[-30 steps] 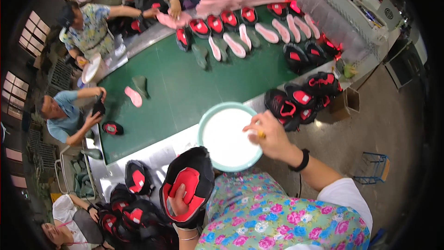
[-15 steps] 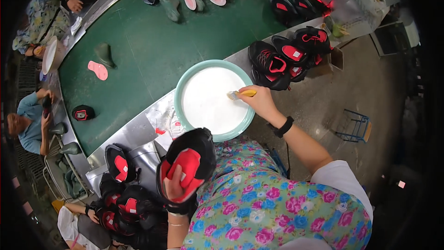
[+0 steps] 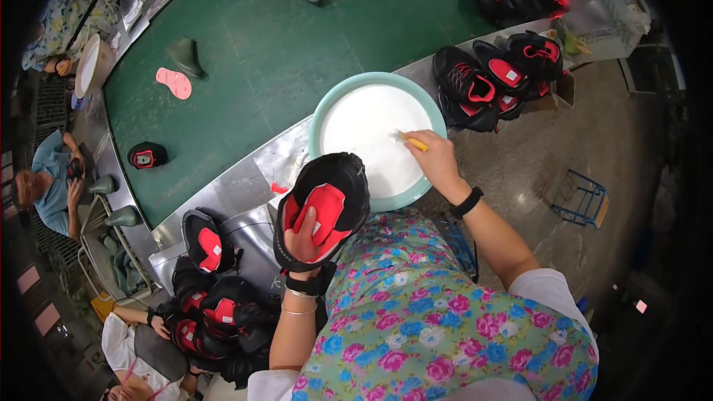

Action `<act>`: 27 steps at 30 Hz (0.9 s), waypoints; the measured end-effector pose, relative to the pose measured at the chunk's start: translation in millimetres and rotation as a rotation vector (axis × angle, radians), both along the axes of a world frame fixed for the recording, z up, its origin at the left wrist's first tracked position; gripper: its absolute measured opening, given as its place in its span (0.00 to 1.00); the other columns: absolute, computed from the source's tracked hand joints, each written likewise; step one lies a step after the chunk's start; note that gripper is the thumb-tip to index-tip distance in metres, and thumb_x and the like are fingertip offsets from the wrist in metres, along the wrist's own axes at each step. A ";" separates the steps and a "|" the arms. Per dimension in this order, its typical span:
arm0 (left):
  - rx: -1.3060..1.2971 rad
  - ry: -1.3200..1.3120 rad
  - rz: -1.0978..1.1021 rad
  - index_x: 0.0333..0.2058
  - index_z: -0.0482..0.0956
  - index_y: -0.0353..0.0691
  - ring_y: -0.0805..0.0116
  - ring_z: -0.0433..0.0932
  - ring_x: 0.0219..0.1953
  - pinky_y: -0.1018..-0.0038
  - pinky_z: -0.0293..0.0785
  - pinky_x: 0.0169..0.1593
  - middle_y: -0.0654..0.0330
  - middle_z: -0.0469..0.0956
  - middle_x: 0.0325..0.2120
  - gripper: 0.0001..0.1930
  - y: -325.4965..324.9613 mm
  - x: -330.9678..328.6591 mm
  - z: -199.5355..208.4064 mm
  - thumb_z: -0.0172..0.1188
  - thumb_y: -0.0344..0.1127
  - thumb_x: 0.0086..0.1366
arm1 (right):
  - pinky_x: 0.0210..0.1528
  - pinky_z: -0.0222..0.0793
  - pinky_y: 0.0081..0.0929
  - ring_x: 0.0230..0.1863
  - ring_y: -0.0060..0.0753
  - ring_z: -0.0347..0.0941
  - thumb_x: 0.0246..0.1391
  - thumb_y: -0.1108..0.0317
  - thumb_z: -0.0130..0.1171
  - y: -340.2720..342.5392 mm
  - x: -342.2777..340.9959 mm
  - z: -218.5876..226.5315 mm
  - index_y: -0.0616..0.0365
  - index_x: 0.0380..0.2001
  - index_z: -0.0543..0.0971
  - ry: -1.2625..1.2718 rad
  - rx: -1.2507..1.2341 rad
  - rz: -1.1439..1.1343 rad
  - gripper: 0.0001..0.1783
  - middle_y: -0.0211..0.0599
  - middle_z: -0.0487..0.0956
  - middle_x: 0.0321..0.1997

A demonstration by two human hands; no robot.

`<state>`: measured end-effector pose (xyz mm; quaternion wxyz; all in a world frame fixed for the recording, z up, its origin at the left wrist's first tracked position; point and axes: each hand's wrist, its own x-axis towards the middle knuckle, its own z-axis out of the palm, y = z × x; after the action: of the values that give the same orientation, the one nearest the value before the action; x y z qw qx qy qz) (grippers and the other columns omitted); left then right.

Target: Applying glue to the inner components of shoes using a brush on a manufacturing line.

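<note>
My left hand (image 3: 301,239) grips a black shoe upper (image 3: 353,176) with a red inside, its fingers closed over the red part. The upper is tilted up and covers the lower left part of the rim of a pale green basin (image 3: 322,108). White liquid (image 3: 364,122) fills much of that basin. Over it, my right hand (image 3: 438,162) pinches the yellow handle of a small brush (image 3: 416,142). The brush's bristles are at the liquid's surface; whether they dip into it, I cannot tell.
A green conveyor belt (image 3: 245,59) carries pink insoles (image 3: 174,83) and dark green shoe lasts (image 3: 186,58). Black shoes (image 3: 464,74) are heaped right of the basin; more uppers (image 3: 223,312) lie lower left. Co-workers (image 3: 52,186) are along the left. A blue-framed stool (image 3: 581,199) stands on the floor.
The whole view has shifted, so the belt and basin appear farther up and right. My left hand has raised the shoe upper against the basin's rim. The brush stays over the liquid.
</note>
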<state>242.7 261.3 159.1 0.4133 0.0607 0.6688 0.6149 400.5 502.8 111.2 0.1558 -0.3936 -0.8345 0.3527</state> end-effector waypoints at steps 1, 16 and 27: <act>-0.006 0.106 -0.013 0.51 0.69 0.31 0.67 0.77 0.44 0.73 0.74 0.46 0.55 0.77 0.43 0.17 3.6 -1.7 -1.3 0.51 0.32 0.66 | 0.36 0.71 0.33 0.35 0.47 0.76 0.45 0.72 0.63 1.2 -3.0 9.8 0.59 0.34 0.80 0.003 -0.002 0.000 0.10 0.44 0.79 0.33; 0.256 -0.029 -0.013 0.58 0.62 0.36 0.62 0.73 0.53 0.67 0.73 0.55 0.53 0.71 0.52 0.21 15.6 15.0 12.4 0.48 0.32 0.67 | 0.33 0.72 0.34 0.31 0.48 0.77 0.47 0.69 0.63 -2.5 2.0 35.5 0.62 0.28 0.81 0.183 -0.058 -0.062 0.08 0.46 0.79 0.30; 0.063 0.601 -0.038 0.44 0.72 0.29 0.53 0.77 0.38 0.66 0.73 0.42 0.47 0.78 0.37 0.14 13.0 13.2 8.9 0.55 0.28 0.60 | 0.37 0.71 0.21 0.33 0.26 0.77 0.47 0.74 0.64 -3.1 -23.2 114.1 0.62 0.34 0.81 0.440 -0.314 0.102 0.09 0.38 0.81 0.35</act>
<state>256.0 274.4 168.0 0.2063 0.2651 0.7406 0.5819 377.3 499.8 225.4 0.2525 -0.2845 -0.7343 0.5623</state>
